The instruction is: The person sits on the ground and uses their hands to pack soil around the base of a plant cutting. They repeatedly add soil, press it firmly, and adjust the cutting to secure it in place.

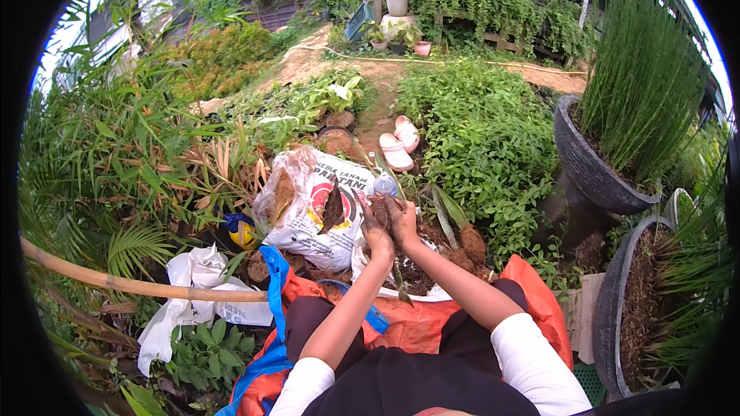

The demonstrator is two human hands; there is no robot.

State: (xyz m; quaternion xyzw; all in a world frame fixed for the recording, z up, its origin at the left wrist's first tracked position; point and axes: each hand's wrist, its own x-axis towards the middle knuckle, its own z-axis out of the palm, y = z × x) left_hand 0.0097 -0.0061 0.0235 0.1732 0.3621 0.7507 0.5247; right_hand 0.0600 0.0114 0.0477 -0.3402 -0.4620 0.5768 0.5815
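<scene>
Both of my hands are soiled and meet in front of me over a white basin (438,293) with dark potting soil (416,277) in it. Between them is a brown, fibrous root ball (379,212), with my left hand (375,233) pressed along one side and my right hand (403,220) cupped round the other. A long green leaf (401,283) hangs below my wrists; whether it joins the root ball is hidden. Just beyond my fingers stands a clear plastic bottle (385,183). To the right lie long-leaved plants (445,219) with a bare root ball (472,243).
A torn white sack of planting mix (327,243) stands left of the basin. An orange and blue tarp (532,285) lies under me. A bamboo pole (139,283) crosses at left. Large black pots (613,308) stand at right, pale pink clogs (396,152) ahead.
</scene>
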